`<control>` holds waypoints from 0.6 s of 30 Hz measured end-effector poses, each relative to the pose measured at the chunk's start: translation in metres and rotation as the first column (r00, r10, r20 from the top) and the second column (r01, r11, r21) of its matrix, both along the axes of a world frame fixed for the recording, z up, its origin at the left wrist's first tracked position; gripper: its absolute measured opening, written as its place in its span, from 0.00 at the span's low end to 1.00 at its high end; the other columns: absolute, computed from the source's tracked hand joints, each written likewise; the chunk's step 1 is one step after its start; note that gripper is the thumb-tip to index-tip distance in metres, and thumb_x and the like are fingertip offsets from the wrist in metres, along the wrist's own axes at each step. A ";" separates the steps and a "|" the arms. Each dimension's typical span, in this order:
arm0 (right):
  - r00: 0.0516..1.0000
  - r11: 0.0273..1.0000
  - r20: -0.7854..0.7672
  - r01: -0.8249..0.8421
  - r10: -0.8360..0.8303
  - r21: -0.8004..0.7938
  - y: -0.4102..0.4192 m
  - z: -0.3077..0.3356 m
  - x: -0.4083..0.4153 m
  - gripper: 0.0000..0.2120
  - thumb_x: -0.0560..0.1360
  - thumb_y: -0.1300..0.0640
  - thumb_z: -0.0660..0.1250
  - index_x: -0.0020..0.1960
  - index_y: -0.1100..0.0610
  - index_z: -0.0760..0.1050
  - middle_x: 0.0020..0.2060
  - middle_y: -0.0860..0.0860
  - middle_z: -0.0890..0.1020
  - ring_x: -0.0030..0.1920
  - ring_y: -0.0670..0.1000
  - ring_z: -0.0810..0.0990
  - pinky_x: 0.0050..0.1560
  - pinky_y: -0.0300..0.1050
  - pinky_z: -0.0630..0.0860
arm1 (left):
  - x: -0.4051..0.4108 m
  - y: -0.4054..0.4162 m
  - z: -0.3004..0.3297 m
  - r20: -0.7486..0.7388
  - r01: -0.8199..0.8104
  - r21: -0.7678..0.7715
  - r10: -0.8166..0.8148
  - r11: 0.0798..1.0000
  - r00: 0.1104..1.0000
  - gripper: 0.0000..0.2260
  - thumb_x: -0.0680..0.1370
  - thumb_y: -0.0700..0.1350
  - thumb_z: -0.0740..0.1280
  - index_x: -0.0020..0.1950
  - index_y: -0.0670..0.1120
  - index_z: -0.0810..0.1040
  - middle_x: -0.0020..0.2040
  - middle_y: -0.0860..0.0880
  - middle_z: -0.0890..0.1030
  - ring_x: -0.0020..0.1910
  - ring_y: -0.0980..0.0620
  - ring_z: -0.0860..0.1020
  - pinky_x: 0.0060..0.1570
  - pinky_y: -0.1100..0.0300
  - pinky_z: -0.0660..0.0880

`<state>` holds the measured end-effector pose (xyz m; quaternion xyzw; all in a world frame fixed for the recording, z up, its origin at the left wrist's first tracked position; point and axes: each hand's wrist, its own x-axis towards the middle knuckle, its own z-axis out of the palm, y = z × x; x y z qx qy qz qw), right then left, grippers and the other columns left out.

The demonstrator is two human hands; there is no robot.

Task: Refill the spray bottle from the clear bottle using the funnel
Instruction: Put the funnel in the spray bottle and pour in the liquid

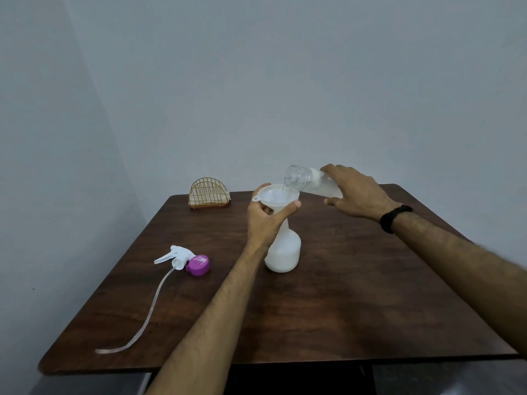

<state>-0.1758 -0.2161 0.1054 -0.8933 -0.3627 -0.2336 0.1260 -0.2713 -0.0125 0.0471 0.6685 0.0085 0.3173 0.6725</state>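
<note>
Nearest the camera, two bare forearms are reaching up from the bottom edge of the frame over a dark wooden table [328, 323]. Left of centre, a white trigger sprayer [174, 255] is lying on its side, its thin tube [148, 317] trailing toward the lower left corner; a purple cap [198, 265] is lying just beside the sprayer head, apparently touching it. At the centre of the frame, the white spray bottle [283, 253] is standing upright on the table with its top off, and a whitish fill is showing in its lower part. A white funnel [276, 197] is sitting in the bottle's neck. The left hand [265, 223] is wrapping around the neck just under the funnel bowl, with thumb and fingers closed on it. Right of centre, the right hand [356, 192], with a dark band [395, 218] at its wrist, is gripping the clear bottle [310, 182] from above and tilting it nearly level, mouth pointing left. A thin stream is running from the mouth into the funnel bowl. Farther back, near the table's far left corner, a gold wire holder [208, 193] is standing against a plain grey wall [256, 81].
</note>
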 end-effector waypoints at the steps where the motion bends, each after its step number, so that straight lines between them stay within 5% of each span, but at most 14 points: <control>1: 1.000 1.000 0.007 -0.001 0.001 -0.001 0.000 0.001 0.000 0.29 0.73 0.49 0.74 0.69 0.51 0.65 0.57 0.50 0.78 0.55 0.54 0.77 0.47 0.47 0.71 | -0.001 -0.001 0.000 0.000 -0.001 -0.004 0.001 1.000 1.000 0.39 0.59 0.55 0.81 0.67 0.47 0.73 0.60 0.47 0.80 0.61 0.51 0.80 0.58 0.55 0.80; 18: 1.000 0.999 0.022 0.019 -0.019 -0.031 -0.001 0.008 -0.003 0.27 0.73 0.50 0.73 0.68 0.52 0.66 0.55 0.51 0.78 0.54 0.55 0.77 0.47 0.50 0.75 | 0.001 -0.001 0.000 -0.010 -0.018 0.022 0.018 1.000 1.000 0.35 0.63 0.49 0.82 0.66 0.47 0.74 0.61 0.47 0.79 0.62 0.49 0.79 0.60 0.51 0.79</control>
